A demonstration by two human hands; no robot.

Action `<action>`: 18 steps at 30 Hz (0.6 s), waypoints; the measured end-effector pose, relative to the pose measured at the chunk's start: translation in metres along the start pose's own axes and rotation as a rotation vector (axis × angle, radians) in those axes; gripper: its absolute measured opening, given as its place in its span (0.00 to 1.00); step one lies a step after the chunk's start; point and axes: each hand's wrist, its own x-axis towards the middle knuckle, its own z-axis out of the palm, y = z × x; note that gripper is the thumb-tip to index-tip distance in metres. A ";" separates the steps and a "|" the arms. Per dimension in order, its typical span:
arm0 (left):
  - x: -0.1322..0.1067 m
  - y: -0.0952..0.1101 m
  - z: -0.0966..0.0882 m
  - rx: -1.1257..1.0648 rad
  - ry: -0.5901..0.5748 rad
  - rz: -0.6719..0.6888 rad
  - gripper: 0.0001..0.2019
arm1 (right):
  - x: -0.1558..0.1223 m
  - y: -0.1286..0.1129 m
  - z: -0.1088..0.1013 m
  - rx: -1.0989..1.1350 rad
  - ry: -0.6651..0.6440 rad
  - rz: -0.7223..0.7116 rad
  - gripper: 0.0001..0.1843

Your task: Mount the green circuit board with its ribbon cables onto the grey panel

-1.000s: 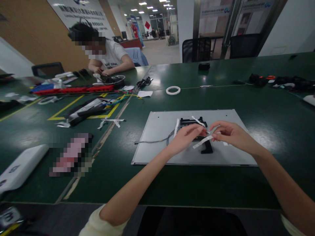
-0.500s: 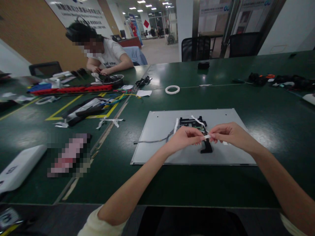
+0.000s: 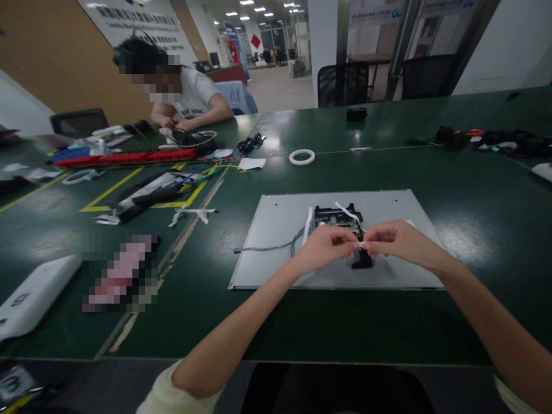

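Note:
My left hand [image 3: 324, 246] and my right hand [image 3: 395, 242] meet fingertip to fingertip, both pinched on a small strip of white tape [image 3: 361, 244]. Only a short bit of the strip shows between the fingers. Beneath them a black frame [image 3: 361, 261] with a green circuit board [image 3: 351, 226] lies on a white panel [image 3: 267, 230]; my hands hide part of it. Grey cables [image 3: 276, 247] run left from the frame. A white tape strip [image 3: 307, 221] crosses the cables, and another strip [image 3: 347, 211] lies over the frame's top edge.
A roll of white tape [image 3: 302, 157] lies beyond the panel on the green table [image 3: 194, 322]. To the left are a pink phone-like object [image 3: 123, 270], a white case [image 3: 38, 293], wires and a red strip [image 3: 150, 156]. Across the table sits a person [image 3: 194, 92] handling black cables.
My hands have drawn closer together, so less of the white tape shows between the fingers. The right hand has shifted slightly left. The frame and panel stay in place.

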 end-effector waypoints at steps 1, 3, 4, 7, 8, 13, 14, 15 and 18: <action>0.000 0.000 0.000 0.000 0.012 -0.021 0.08 | 0.000 0.001 -0.001 -0.005 0.017 0.004 0.12; 0.001 -0.001 0.000 -0.009 0.030 -0.077 0.09 | 0.001 0.004 -0.004 -0.019 0.066 0.033 0.11; 0.001 -0.002 0.001 -0.014 0.034 -0.103 0.09 | 0.001 0.005 -0.005 -0.026 0.090 0.058 0.11; 0.001 -0.003 0.004 -0.044 0.041 -0.144 0.07 | 0.001 0.005 -0.006 -0.053 0.127 0.130 0.11; 0.001 -0.004 0.005 -0.065 0.044 -0.149 0.06 | 0.002 0.005 -0.005 -0.067 0.130 0.144 0.11; 0.002 -0.010 0.013 -0.137 0.051 -0.148 0.07 | 0.003 0.005 -0.003 -0.156 0.144 0.165 0.10; 0.002 -0.012 0.014 -0.141 0.054 -0.141 0.08 | 0.002 0.005 -0.004 -0.153 0.139 0.162 0.10; 0.002 -0.013 0.014 -0.141 0.059 -0.132 0.09 | 0.002 0.005 -0.004 -0.140 0.127 0.156 0.10; 0.001 -0.014 0.014 -0.108 0.089 -0.117 0.11 | 0.001 0.006 -0.006 -0.100 0.074 0.121 0.11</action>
